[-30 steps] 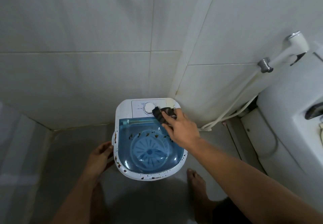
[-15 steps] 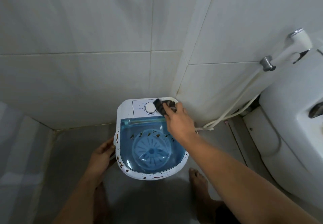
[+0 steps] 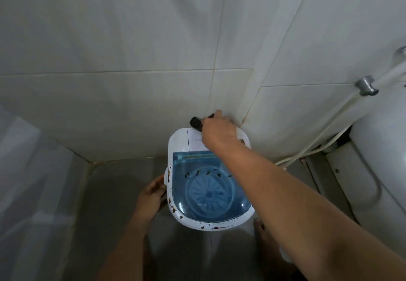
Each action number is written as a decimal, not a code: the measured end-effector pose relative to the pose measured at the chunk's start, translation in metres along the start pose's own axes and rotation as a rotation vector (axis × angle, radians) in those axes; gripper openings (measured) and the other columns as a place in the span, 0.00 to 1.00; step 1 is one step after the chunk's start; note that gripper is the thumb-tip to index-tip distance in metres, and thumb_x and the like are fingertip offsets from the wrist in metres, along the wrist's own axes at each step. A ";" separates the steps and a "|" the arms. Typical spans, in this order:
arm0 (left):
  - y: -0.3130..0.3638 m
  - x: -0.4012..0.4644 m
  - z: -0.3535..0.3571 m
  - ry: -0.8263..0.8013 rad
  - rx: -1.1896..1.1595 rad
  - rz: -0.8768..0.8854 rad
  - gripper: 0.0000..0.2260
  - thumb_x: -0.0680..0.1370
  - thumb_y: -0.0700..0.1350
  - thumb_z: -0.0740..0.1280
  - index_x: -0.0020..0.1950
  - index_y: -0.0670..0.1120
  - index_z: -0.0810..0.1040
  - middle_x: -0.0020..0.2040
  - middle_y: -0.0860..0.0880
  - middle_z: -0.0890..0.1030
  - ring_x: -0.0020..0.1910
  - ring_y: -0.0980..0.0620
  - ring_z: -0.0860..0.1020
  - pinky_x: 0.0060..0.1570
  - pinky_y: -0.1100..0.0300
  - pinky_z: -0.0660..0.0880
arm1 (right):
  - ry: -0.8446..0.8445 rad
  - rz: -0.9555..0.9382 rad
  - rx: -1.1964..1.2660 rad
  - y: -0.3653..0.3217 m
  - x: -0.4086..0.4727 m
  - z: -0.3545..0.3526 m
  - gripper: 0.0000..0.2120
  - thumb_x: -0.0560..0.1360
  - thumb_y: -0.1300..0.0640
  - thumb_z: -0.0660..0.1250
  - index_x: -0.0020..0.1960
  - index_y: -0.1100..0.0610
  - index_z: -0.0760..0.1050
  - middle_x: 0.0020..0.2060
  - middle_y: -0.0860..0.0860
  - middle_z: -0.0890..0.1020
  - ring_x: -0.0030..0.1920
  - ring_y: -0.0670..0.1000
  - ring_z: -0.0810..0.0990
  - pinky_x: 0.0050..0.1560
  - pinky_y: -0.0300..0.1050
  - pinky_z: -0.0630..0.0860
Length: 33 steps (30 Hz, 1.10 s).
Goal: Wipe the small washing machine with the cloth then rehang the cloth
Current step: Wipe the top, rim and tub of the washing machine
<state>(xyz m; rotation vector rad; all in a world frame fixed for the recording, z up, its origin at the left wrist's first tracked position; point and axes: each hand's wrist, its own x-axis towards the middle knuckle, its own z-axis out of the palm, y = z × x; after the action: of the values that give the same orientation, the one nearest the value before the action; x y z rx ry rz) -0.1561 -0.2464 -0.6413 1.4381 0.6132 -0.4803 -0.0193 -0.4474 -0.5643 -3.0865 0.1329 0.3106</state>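
Observation:
A small white washing machine (image 3: 179, 144) with a clear blue lid stands on the floor in the tiled corner. Brown spots dot its front and left rim and the lid. My right hand (image 3: 217, 133) presses a dark cloth (image 3: 196, 123) on the back edge of the white control panel, hiding the dial. The cloth sticks out past my fingers toward the wall. My left hand (image 3: 151, 195) grips the machine's left side.
Tiled walls (image 3: 131, 61) close in behind and to the right. A white toilet (image 3: 377, 160) stands at the right, with a spray hose (image 3: 325, 135) and its metal wall fitting (image 3: 365, 87). My bare right foot (image 3: 260, 225) stands by the machine's front right.
My right hand has slid the cloth from the right of the dial back over the control panel to its rear edge by the wall. The left hand keeps its hold on the machine's side.

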 end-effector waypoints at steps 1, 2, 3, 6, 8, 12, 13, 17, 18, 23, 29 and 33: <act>0.000 0.000 0.000 -0.001 -0.007 0.000 0.13 0.84 0.37 0.62 0.63 0.50 0.81 0.53 0.48 0.88 0.49 0.52 0.87 0.41 0.62 0.82 | 0.002 -0.042 -0.051 -0.019 -0.003 -0.001 0.19 0.78 0.59 0.64 0.69 0.54 0.75 0.61 0.57 0.69 0.58 0.60 0.74 0.47 0.52 0.74; 0.000 0.000 0.000 -0.003 -0.015 0.002 0.14 0.83 0.37 0.62 0.62 0.50 0.81 0.52 0.49 0.88 0.49 0.53 0.87 0.40 0.62 0.82 | 0.002 -0.105 -0.100 -0.035 -0.008 0.000 0.18 0.79 0.59 0.64 0.68 0.55 0.75 0.62 0.58 0.69 0.59 0.60 0.73 0.46 0.52 0.73; 0.000 0.000 0.000 -0.005 -0.021 0.003 0.14 0.83 0.36 0.62 0.61 0.50 0.82 0.51 0.50 0.88 0.48 0.53 0.87 0.40 0.62 0.82 | 0.012 -0.191 -0.150 -0.049 -0.018 0.004 0.18 0.79 0.59 0.64 0.68 0.55 0.76 0.63 0.58 0.69 0.60 0.61 0.73 0.46 0.52 0.72; -0.001 0.002 0.001 0.006 -0.032 -0.007 0.13 0.83 0.36 0.62 0.56 0.50 0.83 0.50 0.49 0.88 0.49 0.50 0.86 0.43 0.59 0.81 | 0.018 -0.523 -0.287 -0.072 -0.057 0.027 0.18 0.80 0.58 0.61 0.70 0.55 0.73 0.64 0.60 0.70 0.60 0.62 0.73 0.51 0.56 0.74; -0.002 0.001 0.000 0.006 -0.043 -0.011 0.12 0.83 0.36 0.62 0.57 0.50 0.82 0.53 0.47 0.87 0.51 0.50 0.85 0.44 0.59 0.80 | -0.003 -0.557 -0.264 -0.070 -0.058 0.031 0.19 0.80 0.58 0.61 0.71 0.54 0.72 0.64 0.60 0.70 0.59 0.62 0.74 0.51 0.57 0.75; 0.000 -0.002 0.002 -0.001 -0.029 0.005 0.14 0.84 0.35 0.60 0.61 0.49 0.81 0.54 0.46 0.86 0.48 0.53 0.85 0.35 0.65 0.81 | 0.034 -0.184 -0.015 -0.038 -0.016 -0.001 0.23 0.78 0.61 0.64 0.73 0.53 0.71 0.63 0.60 0.68 0.55 0.62 0.77 0.50 0.55 0.78; 0.002 -0.003 0.003 -0.002 -0.029 0.006 0.15 0.84 0.35 0.60 0.63 0.48 0.80 0.55 0.45 0.86 0.49 0.52 0.84 0.34 0.66 0.80 | 0.043 -0.125 -0.015 -0.032 -0.015 -0.002 0.24 0.78 0.61 0.64 0.73 0.54 0.70 0.63 0.60 0.68 0.54 0.62 0.77 0.49 0.54 0.78; 0.006 -0.005 0.001 -0.032 -0.048 0.002 0.16 0.84 0.34 0.60 0.66 0.47 0.79 0.57 0.44 0.85 0.49 0.51 0.84 0.35 0.66 0.81 | -0.056 -0.352 -0.061 -0.039 -0.049 0.022 0.27 0.78 0.61 0.64 0.76 0.52 0.65 0.64 0.60 0.67 0.55 0.63 0.77 0.48 0.57 0.78; 0.006 -0.006 0.000 -0.037 -0.052 -0.003 0.16 0.83 0.34 0.60 0.65 0.48 0.79 0.55 0.46 0.86 0.48 0.53 0.84 0.36 0.65 0.81 | -0.135 -0.437 -0.026 -0.039 -0.050 0.025 0.27 0.79 0.59 0.64 0.76 0.49 0.66 0.64 0.59 0.68 0.55 0.64 0.77 0.47 0.56 0.76; 0.003 -0.004 -0.003 -0.017 -0.070 -0.044 0.15 0.83 0.37 0.63 0.65 0.51 0.81 0.48 0.51 0.89 0.45 0.54 0.86 0.43 0.58 0.80 | 0.029 -0.173 0.156 -0.030 0.004 -0.006 0.20 0.81 0.54 0.63 0.73 0.48 0.71 0.60 0.58 0.71 0.51 0.62 0.80 0.48 0.53 0.76; 0.004 -0.003 -0.003 -0.017 -0.065 -0.045 0.13 0.83 0.38 0.64 0.64 0.51 0.81 0.49 0.50 0.89 0.47 0.51 0.86 0.50 0.53 0.79 | -0.034 -0.422 0.010 -0.047 -0.061 0.040 0.30 0.79 0.60 0.63 0.79 0.49 0.61 0.66 0.61 0.66 0.58 0.63 0.74 0.52 0.60 0.78; 0.002 -0.003 -0.003 -0.013 -0.094 -0.052 0.14 0.83 0.39 0.64 0.66 0.49 0.79 0.57 0.44 0.86 0.50 0.50 0.84 0.47 0.55 0.79 | -0.071 -0.475 0.220 -0.027 -0.039 0.013 0.22 0.82 0.52 0.62 0.76 0.43 0.69 0.60 0.57 0.71 0.55 0.62 0.77 0.52 0.55 0.77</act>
<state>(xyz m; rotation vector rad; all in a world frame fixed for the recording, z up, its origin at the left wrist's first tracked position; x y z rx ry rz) -0.1569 -0.2434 -0.6379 1.3319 0.6558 -0.4950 -0.0580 -0.4164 -0.5686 -2.7681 -0.5219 0.3522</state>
